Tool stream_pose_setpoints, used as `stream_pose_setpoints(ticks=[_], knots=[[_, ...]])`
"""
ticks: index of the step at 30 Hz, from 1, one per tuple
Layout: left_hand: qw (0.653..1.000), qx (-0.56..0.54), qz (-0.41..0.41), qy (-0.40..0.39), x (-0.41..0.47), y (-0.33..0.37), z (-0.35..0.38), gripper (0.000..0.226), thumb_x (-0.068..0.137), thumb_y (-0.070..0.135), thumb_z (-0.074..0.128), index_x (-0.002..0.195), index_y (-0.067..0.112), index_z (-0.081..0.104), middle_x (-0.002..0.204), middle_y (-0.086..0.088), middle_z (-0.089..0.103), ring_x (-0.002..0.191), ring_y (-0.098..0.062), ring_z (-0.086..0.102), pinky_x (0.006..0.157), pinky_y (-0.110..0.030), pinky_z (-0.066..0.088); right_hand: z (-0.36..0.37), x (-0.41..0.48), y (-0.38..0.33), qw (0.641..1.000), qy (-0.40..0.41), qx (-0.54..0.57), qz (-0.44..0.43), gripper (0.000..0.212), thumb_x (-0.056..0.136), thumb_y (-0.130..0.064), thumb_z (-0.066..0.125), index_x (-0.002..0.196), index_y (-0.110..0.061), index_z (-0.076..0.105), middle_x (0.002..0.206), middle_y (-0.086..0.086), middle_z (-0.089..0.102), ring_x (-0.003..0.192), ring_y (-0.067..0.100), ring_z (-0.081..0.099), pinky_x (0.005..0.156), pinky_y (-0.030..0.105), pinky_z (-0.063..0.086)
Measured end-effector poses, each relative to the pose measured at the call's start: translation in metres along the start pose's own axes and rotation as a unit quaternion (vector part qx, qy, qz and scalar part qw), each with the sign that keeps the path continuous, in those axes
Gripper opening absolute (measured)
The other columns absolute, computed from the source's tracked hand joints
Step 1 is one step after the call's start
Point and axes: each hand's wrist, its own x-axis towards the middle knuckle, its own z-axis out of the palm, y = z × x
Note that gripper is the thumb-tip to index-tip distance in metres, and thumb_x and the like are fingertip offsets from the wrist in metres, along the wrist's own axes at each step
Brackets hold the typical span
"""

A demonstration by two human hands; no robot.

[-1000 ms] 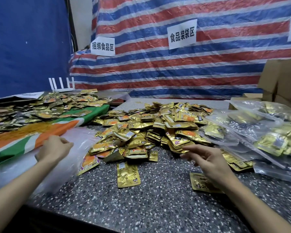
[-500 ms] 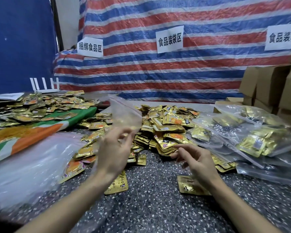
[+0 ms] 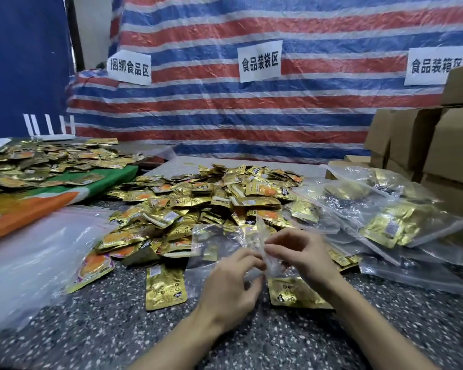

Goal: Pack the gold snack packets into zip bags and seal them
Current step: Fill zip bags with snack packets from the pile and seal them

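A big heap of gold snack packets (image 3: 198,204) covers the middle of the speckled table (image 3: 104,329). An empty clear zip bag (image 3: 214,244) lies over the heap's near edge. My left hand (image 3: 230,287) and my right hand (image 3: 302,252) both pinch the bag's mouth between them, fingertips nearly touching. Two single gold packets lie flat close by: one (image 3: 165,287) left of my left hand, one (image 3: 292,292) under my right wrist. Filled zip bags (image 3: 390,217) are piled on the right.
A stack of empty clear bags (image 3: 30,260) lies at the near left. A green, orange and white sack (image 3: 38,204) carries more gold packets (image 3: 43,164) at the far left. Cardboard boxes (image 3: 433,148) stand at the far right. A striped tarp (image 3: 251,108) with paper signs hangs behind.
My left hand took a clear bag from the left stack, lifted it, and brought it down to the middle. My right hand came up to meet it, and both now hold the bag's mouth.
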Motion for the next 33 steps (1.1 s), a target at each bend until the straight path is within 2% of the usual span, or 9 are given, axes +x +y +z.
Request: stream_pose_setpoints(ticks=[3,7,11,16,19,22,26,29,33], knots=[[0.985,-0.13,-0.111,0.011,0.003,0.001,-0.004,0.015,0.085,0.034,0.065,0.091,0.021,0.068,0.089,0.015,0.067,0.087,0.001,0.06,0.076,-0.01,0.046,0.002,-0.001,0.0,0.999,-0.032,0.022,0.005,0.007,0.078,-0.002,0.079,0.081,-0.008,0.076,0.079,0.011,0.074,0.068,0.019,0.066,0.057,0.026,0.053],[0.922,-0.317,-0.22,0.029,0.009,0.002,-0.011,0.033,0.09,0.045,0.061,0.084,0.013,0.069,0.076,-0.001,0.07,0.066,-0.014,0.065,0.052,-0.016,0.046,0.006,-0.002,0.0,0.994,-0.092,0.059,0.024,0.013,0.074,-0.004,0.081,0.083,-0.01,0.076,0.083,0.013,0.073,0.074,0.021,0.067,0.067,0.033,0.055],[0.92,-0.326,-0.219,0.004,0.009,-0.001,-0.013,0.021,0.096,0.02,0.061,0.078,0.013,0.07,0.069,0.0,0.068,0.061,-0.012,0.061,0.051,-0.018,0.044,0.009,-0.004,0.001,0.991,-0.114,0.072,0.026,0.017,0.076,0.008,0.074,0.085,-0.005,0.067,0.075,0.004,0.069,0.067,0.012,0.065,0.059,0.022,0.052],[0.908,-0.351,-0.228,-0.012,0.008,0.001,-0.013,0.024,0.097,0.018,0.061,0.075,0.01,0.067,0.067,-0.003,0.065,0.057,-0.016,0.057,0.048,-0.019,0.042,0.011,-0.004,0.0,0.994,-0.08,0.062,0.039,0.014,0.069,-0.003,0.057,0.082,-0.007,0.059,0.069,-0.003,0.063,0.061,0.01,0.057,0.055,0.02,0.046],[0.924,-0.322,-0.204,-0.023,0.006,0.002,-0.013,0.021,0.097,0.019,0.06,0.078,0.014,0.068,0.066,0.004,0.065,0.058,-0.012,0.058,0.05,-0.017,0.042,0.013,-0.005,-0.001,0.996,-0.077,0.023,0.05,0.015,0.073,-0.026,0.066,0.079,-0.012,0.065,0.072,0.001,0.064,0.065,0.015,0.058,0.053,0.023,0.047],[0.938,-0.295,-0.178,-0.026,0.005,0.002,-0.011,0.013,0.092,0.023,0.068,0.083,0.013,0.071,0.067,0.003,0.066,0.059,-0.01,0.059,0.054,-0.019,0.044,0.016,-0.005,-0.003,0.995,-0.068,0.006,0.073,0.046,0.073,-0.053,0.078,0.078,-0.008,0.069,0.068,0.009,0.065,0.057,0.024,0.059,0.047,0.026,0.048],[0.944,-0.286,-0.156,-0.045,0.003,0.001,-0.007,0.015,0.088,0.022,0.074,0.081,0.009,0.071,0.064,0.002,0.063,0.057,-0.01,0.052,0.053,-0.02,0.039,0.016,-0.005,-0.002,0.996,-0.044,-0.036,0.067,0.034,0.086,-0.032,0.077,0.081,0.001,0.067,0.072,0.024,0.066,0.056,0.03,0.059,0.046,0.03,0.049],[0.939,-0.301,-0.161,-0.048,0.003,0.0,-0.008,0.017,0.086,0.025,0.075,0.078,0.01,0.07,0.064,0.002,0.063,0.055,-0.01,0.054,0.053,-0.021,0.041,0.014,-0.005,-0.005,0.995,-0.062,-0.015,0.071,0.02,0.093,-0.013,0.068,0.081,0.003,0.068,0.071,0.017,0.065,0.059,0.022,0.061,0.046,0.026,0.049],[0.919,-0.34,-0.19,-0.055,0.004,0.003,-0.011,0.013,0.084,0.032,0.067,0.074,0.024,0.071,0.065,0.006,0.063,0.059,-0.011,0.056,0.053,-0.022,0.045,0.012,-0.005,-0.012,0.993,-0.07,0.024,0.089,0.016,0.085,-0.014,0.074,0.072,-0.005,0.07,0.068,0.014,0.064,0.057,0.018,0.057,0.046,0.024,0.044]])
